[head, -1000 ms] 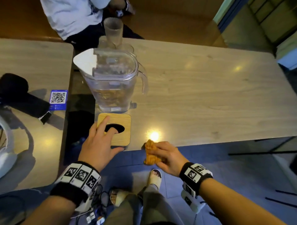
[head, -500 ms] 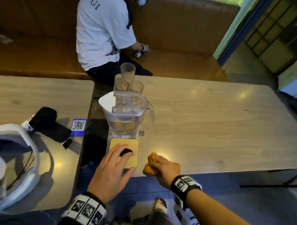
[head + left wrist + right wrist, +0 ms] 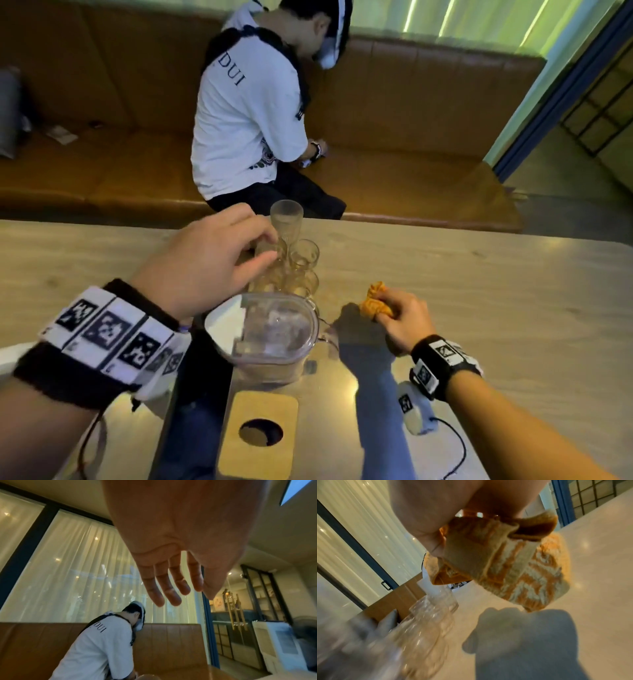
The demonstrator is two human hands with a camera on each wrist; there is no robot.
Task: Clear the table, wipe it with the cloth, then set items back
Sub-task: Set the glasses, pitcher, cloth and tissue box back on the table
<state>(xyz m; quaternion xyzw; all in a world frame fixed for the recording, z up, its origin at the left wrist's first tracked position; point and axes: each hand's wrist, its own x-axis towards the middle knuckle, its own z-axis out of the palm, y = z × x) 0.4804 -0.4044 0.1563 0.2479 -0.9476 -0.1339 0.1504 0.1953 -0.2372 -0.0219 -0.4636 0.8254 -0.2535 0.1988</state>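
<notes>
At twelve o'clock a person in a white T-shirt (image 3: 246,113) sits hunched on a long brown leather bench (image 3: 411,113), back turned, a white headset (image 3: 334,41) on the head. Round at ten o'clock a scrap of paper (image 3: 61,134) lies on the seat, near a grey cushion (image 3: 8,113). Pale curtains (image 3: 68,568) hang behind the bench. A blue door frame (image 3: 555,92) stands at two o'clock.

On the counter (image 3: 479,291) stand one clear lidded pitcher (image 3: 270,339) and one wooden square coaster with a round hole (image 3: 260,435), near the edge. Beyond the pitcher is a cluster of glasses (image 3: 301,260): at least four show, one taller; the exact count is unclear. One orange cloth (image 3: 375,305). One person sits on the far bench (image 3: 246,126).
</notes>
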